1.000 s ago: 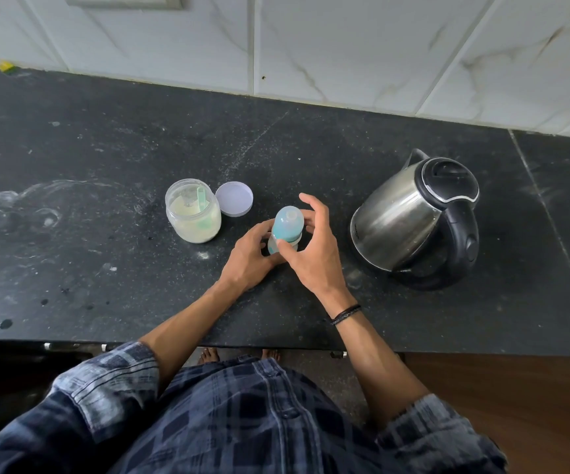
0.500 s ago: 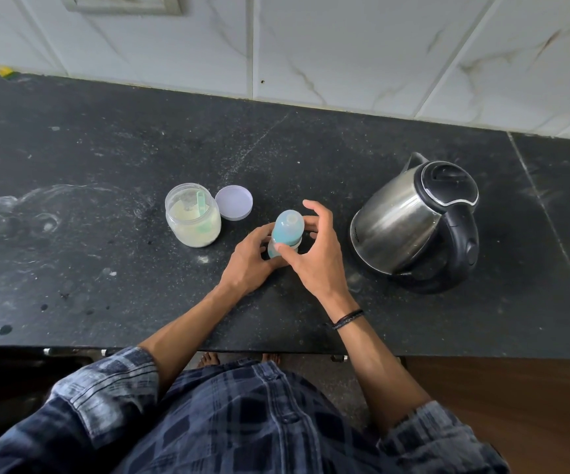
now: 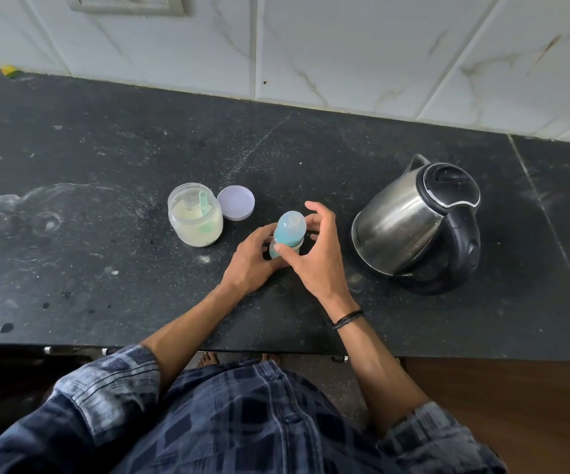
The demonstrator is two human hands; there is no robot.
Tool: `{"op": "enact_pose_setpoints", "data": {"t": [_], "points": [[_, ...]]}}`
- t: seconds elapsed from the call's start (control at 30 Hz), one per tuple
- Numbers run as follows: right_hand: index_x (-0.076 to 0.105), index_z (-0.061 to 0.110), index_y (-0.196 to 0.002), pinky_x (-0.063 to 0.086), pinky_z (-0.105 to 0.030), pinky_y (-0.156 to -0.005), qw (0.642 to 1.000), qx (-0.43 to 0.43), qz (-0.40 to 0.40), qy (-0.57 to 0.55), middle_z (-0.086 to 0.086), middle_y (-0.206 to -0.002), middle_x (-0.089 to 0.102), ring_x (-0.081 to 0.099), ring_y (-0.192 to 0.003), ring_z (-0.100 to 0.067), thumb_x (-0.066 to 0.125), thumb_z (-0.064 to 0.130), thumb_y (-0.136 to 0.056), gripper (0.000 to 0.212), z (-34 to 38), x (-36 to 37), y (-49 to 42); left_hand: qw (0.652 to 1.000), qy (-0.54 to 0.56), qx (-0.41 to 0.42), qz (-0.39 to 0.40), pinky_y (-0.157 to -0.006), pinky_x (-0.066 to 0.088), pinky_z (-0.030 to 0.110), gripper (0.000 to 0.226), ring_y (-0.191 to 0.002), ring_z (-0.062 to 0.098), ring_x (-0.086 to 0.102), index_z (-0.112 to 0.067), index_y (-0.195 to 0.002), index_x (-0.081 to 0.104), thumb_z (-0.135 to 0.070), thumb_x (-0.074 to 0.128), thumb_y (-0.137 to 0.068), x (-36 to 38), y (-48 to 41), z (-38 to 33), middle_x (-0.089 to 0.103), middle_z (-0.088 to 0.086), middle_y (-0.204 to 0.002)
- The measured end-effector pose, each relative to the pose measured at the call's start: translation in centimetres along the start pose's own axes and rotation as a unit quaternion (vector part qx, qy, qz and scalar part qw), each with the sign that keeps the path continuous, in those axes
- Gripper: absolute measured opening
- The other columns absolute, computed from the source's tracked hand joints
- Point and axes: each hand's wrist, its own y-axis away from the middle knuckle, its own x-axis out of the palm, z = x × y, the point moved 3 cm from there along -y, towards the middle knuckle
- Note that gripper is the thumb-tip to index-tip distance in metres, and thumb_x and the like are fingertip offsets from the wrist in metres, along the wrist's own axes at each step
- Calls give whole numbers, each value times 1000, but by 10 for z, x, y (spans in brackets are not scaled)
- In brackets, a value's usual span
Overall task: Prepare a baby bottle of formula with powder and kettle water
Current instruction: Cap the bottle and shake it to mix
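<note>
A small baby bottle [image 3: 289, 230] with a pale blue cap stands upright on the black counter [image 3: 105, 159]. My left hand [image 3: 251, 265] wraps around its lower body, which is mostly hidden. My right hand [image 3: 314, 251] grips the blue cap from the right, thumb on its near side and fingers curled behind. To the left stands an open clear jar of pale formula powder [image 3: 195, 218] with a green scoop [image 3: 204, 204] inside. The jar's lilac lid [image 3: 236, 202] lies beside it. A steel kettle [image 3: 416, 224] with a black lid and handle stands at the right.
A white tiled wall [image 3: 345, 46] with a switch plate [image 3: 126, 3] backs the counter. White smears and powder specks mark the counter's left side. The counter's front edge runs just below my forearms. A seam crosses the counter right of the kettle.
Both hands stay on the bottle. My right hand has shifted slightly around the cap, its fingers spread a little more. The view has tipped up a bit.
</note>
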Motion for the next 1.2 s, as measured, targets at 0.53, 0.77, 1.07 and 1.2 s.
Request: {"op": "enact_pose_setpoints", "data": {"t": [0.53,0.77,1.07,1.2], "points": [[38,32,-150,47,-33,-107,1000,-15,-5,1,7,-138,55,57,-128,-14,85,22,-76,88,-3,-2,2,1000,8,0,-2,-109,50,44,67,-123,14,59,-23,-146,53,-22,81,-86,0,1,-2,62,-4,-137],[40,34,-147,49,-31,-103,1000,7,-12,6,6,-125,59,59,-119,-12,89,23,-75,88,-5,1,1,1000,0,-3,2,-110,49,46,68,-126,16,59,-20,-147,51,-23,81,-87,1,1,-2,61,-1,-141],[43,35,-143,45,-12,-97,1000,-4,-16,12,18,-121,63,61,-116,1,87,20,-76,82,-2,-1,2,1000,2,-6,2,-111,48,46,67,-128,16,58,-21,-147,51,-26,81,-87,1,1,-3,60,-2,-142],[41,36,-145,48,-22,-100,1000,8,-13,5,10,-124,61,60,-118,-8,92,29,-73,88,-1,1,0,1000,-1,-6,0,-110,49,46,67,-126,15,58,-21,-147,52,-22,81,-87,1,1,-3,61,-2,-141]]}}
